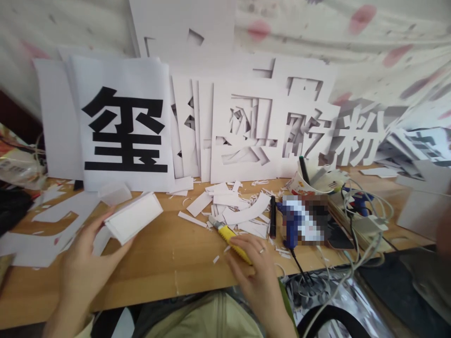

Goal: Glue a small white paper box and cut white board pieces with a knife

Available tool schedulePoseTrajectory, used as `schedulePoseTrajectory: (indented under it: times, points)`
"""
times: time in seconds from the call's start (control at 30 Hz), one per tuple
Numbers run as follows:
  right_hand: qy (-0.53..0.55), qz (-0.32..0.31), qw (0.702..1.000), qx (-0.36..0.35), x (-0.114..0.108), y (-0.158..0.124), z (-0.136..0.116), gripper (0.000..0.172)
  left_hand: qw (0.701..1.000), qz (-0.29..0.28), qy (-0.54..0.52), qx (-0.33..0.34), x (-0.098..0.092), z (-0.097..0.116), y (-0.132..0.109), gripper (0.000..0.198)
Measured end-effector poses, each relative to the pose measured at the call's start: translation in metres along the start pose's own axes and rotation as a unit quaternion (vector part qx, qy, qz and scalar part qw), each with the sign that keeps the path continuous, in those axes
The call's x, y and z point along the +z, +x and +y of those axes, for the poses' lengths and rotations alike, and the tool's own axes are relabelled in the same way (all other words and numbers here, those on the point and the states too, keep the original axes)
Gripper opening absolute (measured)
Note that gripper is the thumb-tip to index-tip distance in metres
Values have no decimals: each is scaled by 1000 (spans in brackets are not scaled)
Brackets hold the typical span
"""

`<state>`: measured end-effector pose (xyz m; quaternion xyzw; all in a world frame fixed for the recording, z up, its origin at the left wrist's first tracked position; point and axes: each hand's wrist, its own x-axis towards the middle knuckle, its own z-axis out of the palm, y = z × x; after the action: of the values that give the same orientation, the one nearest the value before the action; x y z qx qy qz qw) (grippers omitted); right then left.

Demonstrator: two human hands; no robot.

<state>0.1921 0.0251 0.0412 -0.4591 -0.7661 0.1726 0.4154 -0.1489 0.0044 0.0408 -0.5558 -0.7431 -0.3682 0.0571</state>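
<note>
My left hand grips a white rectangular block, box-like with a rim along its edges, tilted above the table's left part. Thumb and fingers press on its sides. My right hand is closed around the handle of a yellow utility knife, its fingers over the top. The knife lies low over the wooden table, its grey tip pointing away and to the left. White board offcuts are heaped just beyond that tip. A black marker lies to the right of the heap.
A printed sheet with a black character and cut-out white boards lean at the back. On the right are a blue glue gun, partly pixelated, a paper tub and tangled cables. Cut board scraps lie left.
</note>
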Motion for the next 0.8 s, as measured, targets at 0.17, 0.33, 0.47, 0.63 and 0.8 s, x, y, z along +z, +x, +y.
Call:
schedulePoseTrajectory:
  times: [0.17, 0.33, 0.47, 0.63, 0.8]
  points:
    - [-215, 34, 975, 46, 8, -9, 31, 30, 991, -14, 38, 130, 33, -12, 18, 49]
    - [-241, 28, 969, 51, 18, -11, 38, 40, 978, -72, 70, 185, 24, -24, 11, 74]
    - [-230, 23, 972, 44, 18, -9, 40, 40, 975, -24, 59, 212, 9, 14, 11, 59]
    - [-229, 44, 972, 17, 23, -12, 46, 39, 943, -234, 10, 234, 61, 69, 31, 23]
    - [-226, 66, 972, 8, 27, -14, 49, 37, 930, -302, 24, 207, 84, 68, 42, 20]
